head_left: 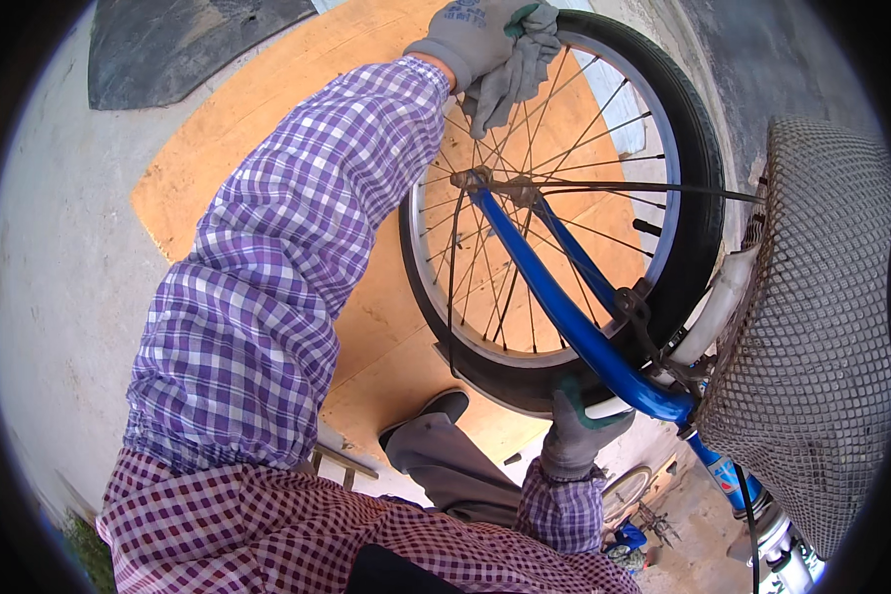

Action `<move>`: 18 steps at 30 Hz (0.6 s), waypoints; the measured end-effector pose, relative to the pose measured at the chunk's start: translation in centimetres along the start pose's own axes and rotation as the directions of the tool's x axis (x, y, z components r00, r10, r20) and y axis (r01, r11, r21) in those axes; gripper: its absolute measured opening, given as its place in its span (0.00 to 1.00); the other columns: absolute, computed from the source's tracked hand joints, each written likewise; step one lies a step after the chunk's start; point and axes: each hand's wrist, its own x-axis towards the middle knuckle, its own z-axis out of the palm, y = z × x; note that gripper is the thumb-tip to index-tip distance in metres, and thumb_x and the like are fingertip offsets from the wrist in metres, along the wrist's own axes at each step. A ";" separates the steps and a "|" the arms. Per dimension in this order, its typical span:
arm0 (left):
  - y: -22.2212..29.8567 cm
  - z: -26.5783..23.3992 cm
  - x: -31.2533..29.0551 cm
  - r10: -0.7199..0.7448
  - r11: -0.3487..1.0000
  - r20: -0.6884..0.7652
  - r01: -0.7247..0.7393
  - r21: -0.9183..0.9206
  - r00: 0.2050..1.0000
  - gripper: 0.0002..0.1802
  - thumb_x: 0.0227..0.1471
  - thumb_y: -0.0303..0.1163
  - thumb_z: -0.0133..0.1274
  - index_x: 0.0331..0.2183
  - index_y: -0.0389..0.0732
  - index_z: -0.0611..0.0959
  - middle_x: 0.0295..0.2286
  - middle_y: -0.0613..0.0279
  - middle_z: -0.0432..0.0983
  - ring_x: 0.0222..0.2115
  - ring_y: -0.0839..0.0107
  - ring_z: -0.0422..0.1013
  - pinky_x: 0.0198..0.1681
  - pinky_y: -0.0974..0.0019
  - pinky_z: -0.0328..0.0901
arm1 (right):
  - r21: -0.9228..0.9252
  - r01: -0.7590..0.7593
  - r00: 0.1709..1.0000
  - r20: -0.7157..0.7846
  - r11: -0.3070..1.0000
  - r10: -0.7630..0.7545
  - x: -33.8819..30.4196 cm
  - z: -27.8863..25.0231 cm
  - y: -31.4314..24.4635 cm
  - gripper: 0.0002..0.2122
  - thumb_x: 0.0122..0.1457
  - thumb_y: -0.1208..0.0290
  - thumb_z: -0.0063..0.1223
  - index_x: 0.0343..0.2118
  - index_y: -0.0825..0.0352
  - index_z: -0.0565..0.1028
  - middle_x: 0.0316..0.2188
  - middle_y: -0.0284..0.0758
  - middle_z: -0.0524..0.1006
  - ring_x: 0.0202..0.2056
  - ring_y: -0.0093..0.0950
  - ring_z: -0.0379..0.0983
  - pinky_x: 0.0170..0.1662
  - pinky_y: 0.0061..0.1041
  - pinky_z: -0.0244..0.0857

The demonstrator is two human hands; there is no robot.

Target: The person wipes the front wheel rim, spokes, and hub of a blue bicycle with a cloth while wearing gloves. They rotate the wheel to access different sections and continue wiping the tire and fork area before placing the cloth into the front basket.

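Wheel: the spoked wheel (523,190) sits between the legs of the blue fork (554,292), its black tyre (701,213) showing side-on in front of an orange board (188,188).
Left hand: the gloved left hand (470,40) grips a bunched grey cloth (510,84) at the wheel's upper edge; part of the cloth hangs over the spokes (585,130).
Right hand: the gloved right hand (574,441) lies curled at the tyre's lower edge, beside a white curved piece (609,407) (which of the two it grips, I cannot tell).
Snag risk: should the wheel turn, the loose cloth could catch between spokes and pull the left glove in.
Pinch risk: the right fingers could be nipped where tyre and white piece run close, if the wheel rolls.
Tilt risk: uneven pushing might swing the fork and the grey mesh basket (812,317) beside it.
Outskirts: a dark mat (178,49) lies beyond the board; a dark shoe (445,404) shows below the wheel.
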 end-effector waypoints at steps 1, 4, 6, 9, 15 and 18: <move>-0.7 0.3 -0.5 -0.099 0.987 0.071 0.089 0.134 0.993 0.23 0.51 0.34 0.58 0.50 0.47 0.78 0.41 0.56 0.77 0.44 0.53 0.75 0.48 0.54 0.70 | -0.013 -0.022 0.999 -0.035 1.000 0.022 -0.1 -0.1 -0.2 0.36 0.43 0.62 0.75 0.53 0.72 0.66 0.44 0.41 0.73 0.42 0.36 0.73 0.50 0.35 0.67; -2.8 1.0 -2.6 -0.319 0.907 0.150 0.256 0.335 0.936 0.24 0.57 0.34 0.48 0.56 0.52 0.75 0.50 0.54 0.75 0.48 0.49 0.73 0.53 0.48 0.67 | 0.121 -0.057 0.997 -0.039 0.991 0.062 -0.4 -0.1 -0.8 0.39 0.42 0.61 0.76 0.55 0.72 0.64 0.46 0.41 0.72 0.45 0.35 0.72 0.53 0.35 0.66; -4.0 1.3 -3.4 -0.438 0.840 0.169 0.335 0.426 0.883 0.25 0.57 0.34 0.48 0.56 0.52 0.75 0.49 0.53 0.76 0.48 0.49 0.73 0.53 0.49 0.67 | 0.145 -0.065 0.996 -0.057 0.987 0.074 -0.4 -0.2 -1.0 0.41 0.42 0.62 0.76 0.56 0.71 0.63 0.47 0.41 0.71 0.46 0.35 0.72 0.54 0.35 0.65; -4.7 0.8 -3.6 -0.567 0.782 0.190 0.452 0.429 0.801 0.25 0.56 0.34 0.50 0.56 0.49 0.75 0.48 0.51 0.77 0.48 0.51 0.74 0.54 0.51 0.67 | 0.174 -0.098 0.992 -0.056 0.980 0.109 -0.3 -0.9 -1.1 0.44 0.41 0.64 0.77 0.59 0.71 0.60 0.50 0.42 0.69 0.48 0.35 0.70 0.56 0.36 0.63; 2.1 -2.2 -2.0 -0.356 0.861 0.017 0.335 -0.383 0.934 0.25 0.52 0.32 0.59 0.53 0.43 0.78 0.45 0.56 0.80 0.45 0.64 0.77 0.52 0.63 0.70 | 0.079 0.060 0.995 -0.090 0.995 -0.053 -0.4 -2.4 -0.9 0.45 0.40 0.67 0.76 0.60 0.71 0.59 0.51 0.43 0.68 0.49 0.35 0.70 0.56 0.35 0.63; 6.7 -2.0 -0.3 -0.108 0.846 -0.137 0.019 -0.533 0.985 0.24 0.49 0.34 0.61 0.49 0.45 0.79 0.41 0.55 0.79 0.43 0.56 0.76 0.48 0.58 0.70 | 0.142 0.094 0.991 -0.105 0.985 -0.079 -0.4 -2.6 -1.0 0.41 0.41 0.70 0.74 0.59 0.70 0.61 0.50 0.41 0.70 0.48 0.33 0.70 0.54 0.33 0.64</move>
